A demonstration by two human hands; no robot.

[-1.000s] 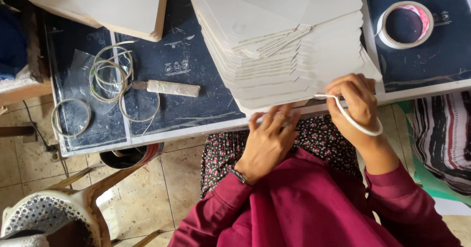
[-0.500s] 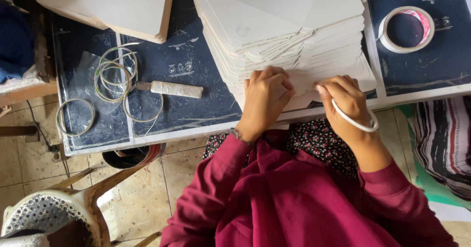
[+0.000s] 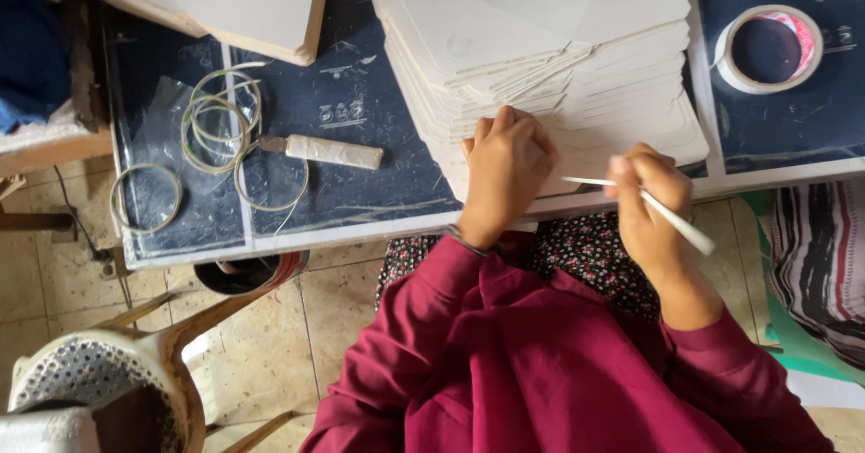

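A tall stack of white cut paper pieces (image 3: 559, 48) lies on the dark blue table (image 3: 360, 102). My left hand (image 3: 509, 169) rests on the stack's near edge with its fingers curled over the top sheets. My right hand (image 3: 649, 210) grips a thin white tape ring (image 3: 680, 228), seen edge-on. A narrow white strip (image 3: 586, 181) runs from the ring toward my left hand. Both arms are in maroon sleeves, and the hands are close together at the table's front edge.
A larger tape roll (image 3: 773, 48) sits at the back right. Several empty rings (image 3: 221, 120) and a tool with a wrapped handle (image 3: 329, 151) lie to the left. A pale board (image 3: 225, 3) is at the back left, a woven chair (image 3: 81, 372) below.
My left hand has risen from below the table edge onto the stack. My right hand has turned the tape ring edge-on, with a strip now drawn out toward the left hand.
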